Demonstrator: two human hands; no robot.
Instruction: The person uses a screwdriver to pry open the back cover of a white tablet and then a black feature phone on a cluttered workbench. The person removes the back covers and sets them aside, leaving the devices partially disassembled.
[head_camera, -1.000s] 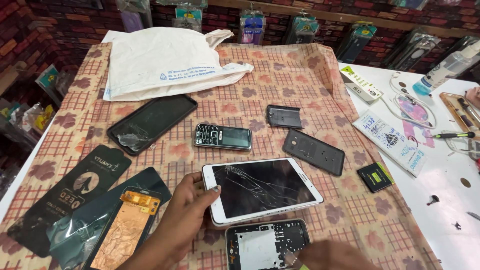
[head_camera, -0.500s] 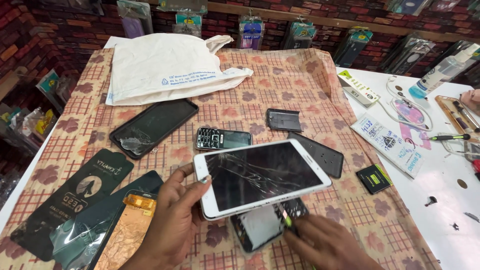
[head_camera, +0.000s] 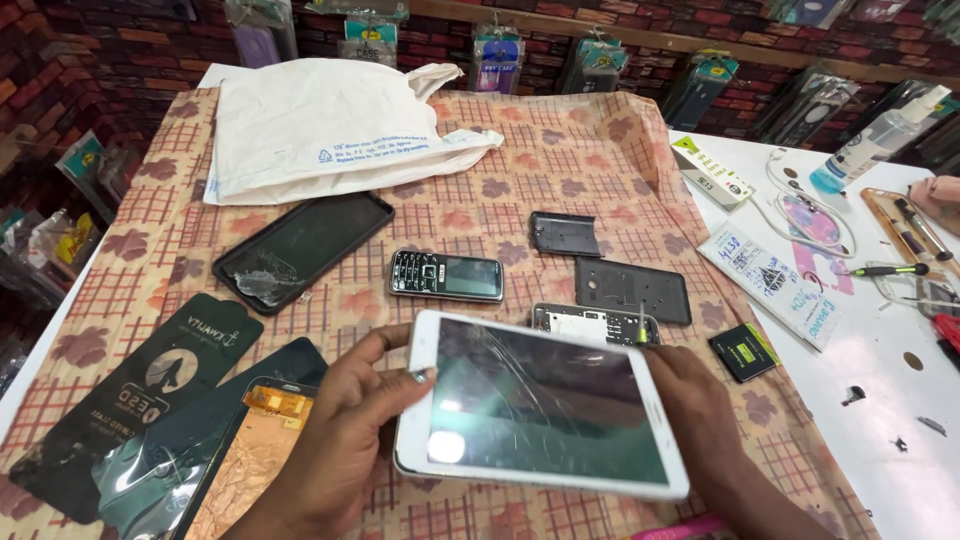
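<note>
A white tablet (head_camera: 540, 405) with a cracked screen is lifted above the table, held at both ends. My left hand (head_camera: 345, 430) grips its left edge and my right hand (head_camera: 700, 410) grips its right edge. Just behind the tablet lies an opened phone body (head_camera: 590, 322) with bare innards. A small keypad phone (head_camera: 446, 276) lies further back, and a dark back cover (head_camera: 632, 290) rests to its right.
A white cloth bag (head_camera: 320, 125) lies at the back on the checked tablecloth (head_camera: 560, 160). A black cracked panel (head_camera: 300, 248), dark screen-protector packs (head_camera: 140, 400), a copper-backed panel (head_camera: 250, 460), a small battery (head_camera: 743, 352), and tools and cables (head_camera: 890, 270) lie around.
The tablet has been raised off the cloth and brought toward me. My right hand left the opened phone body and took the tablet's right edge. The phone body now lies behind the tablet.
</note>
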